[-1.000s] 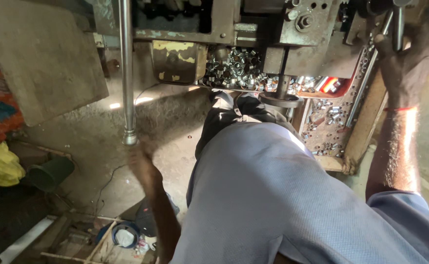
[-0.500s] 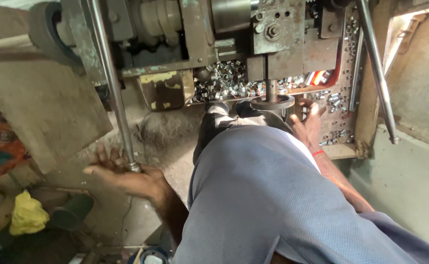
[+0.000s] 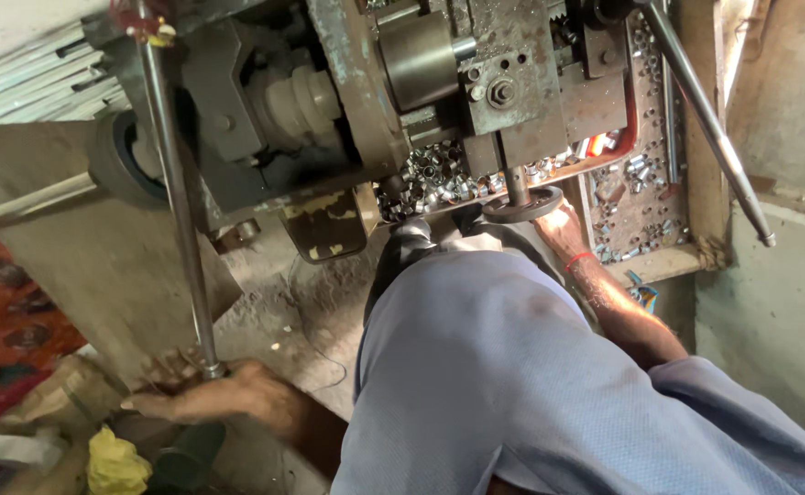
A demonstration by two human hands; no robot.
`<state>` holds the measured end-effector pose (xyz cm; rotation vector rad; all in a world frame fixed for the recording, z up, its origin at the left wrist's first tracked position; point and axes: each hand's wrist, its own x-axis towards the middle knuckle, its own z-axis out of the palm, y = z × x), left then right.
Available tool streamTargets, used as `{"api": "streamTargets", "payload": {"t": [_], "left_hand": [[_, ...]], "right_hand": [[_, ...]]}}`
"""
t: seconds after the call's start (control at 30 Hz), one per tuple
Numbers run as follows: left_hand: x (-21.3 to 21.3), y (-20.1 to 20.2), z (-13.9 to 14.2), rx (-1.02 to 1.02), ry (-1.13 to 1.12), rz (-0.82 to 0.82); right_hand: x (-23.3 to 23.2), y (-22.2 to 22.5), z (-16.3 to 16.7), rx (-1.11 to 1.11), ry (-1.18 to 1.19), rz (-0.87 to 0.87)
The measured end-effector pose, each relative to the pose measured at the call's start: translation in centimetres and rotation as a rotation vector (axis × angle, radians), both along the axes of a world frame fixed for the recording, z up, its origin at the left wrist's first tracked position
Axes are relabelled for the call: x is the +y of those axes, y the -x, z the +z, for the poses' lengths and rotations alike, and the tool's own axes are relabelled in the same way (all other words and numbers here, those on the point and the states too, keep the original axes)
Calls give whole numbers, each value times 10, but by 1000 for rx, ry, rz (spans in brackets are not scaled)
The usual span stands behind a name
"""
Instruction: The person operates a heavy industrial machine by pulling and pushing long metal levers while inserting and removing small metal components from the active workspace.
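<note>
Both arms reach out: left hand (image 3: 228, 396) flat, right hand (image 3: 558, 225) under handwheel (image 3: 523, 204).

Left hand (image 3: 224, 396) lies open, fingers spread; right hand (image 3: 560, 229) reaches forward.

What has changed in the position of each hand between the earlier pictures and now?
The right hand left the raised slanted steel lever and came down to the round black handwheel. The left hand stayed low at the foot of the long vertical steel rod. The grey metal machine is unchanged.
</note>
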<state>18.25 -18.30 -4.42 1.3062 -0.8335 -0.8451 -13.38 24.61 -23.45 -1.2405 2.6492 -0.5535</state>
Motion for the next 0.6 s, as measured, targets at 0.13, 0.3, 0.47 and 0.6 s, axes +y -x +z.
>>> {"api": "streamTargets", "payload": {"t": [0.13, 0.3, 0.47, 0.6], "left_hand": [[-14, -11, -17, -60, 42, -8], [-33, -29, -47, -1231, 710, -173], [-75, -41, -59, -479, 400, -67], [-95, -35, -57, -862, 611, -199]], "right_hand": [[-28, 5, -5, -121, -70, -73], [-90, -5, 1, -584, -154, -326], [-126, -9, 7, -770, -292, -434], [-133, -2, -1, -819, -358, -582]]}}
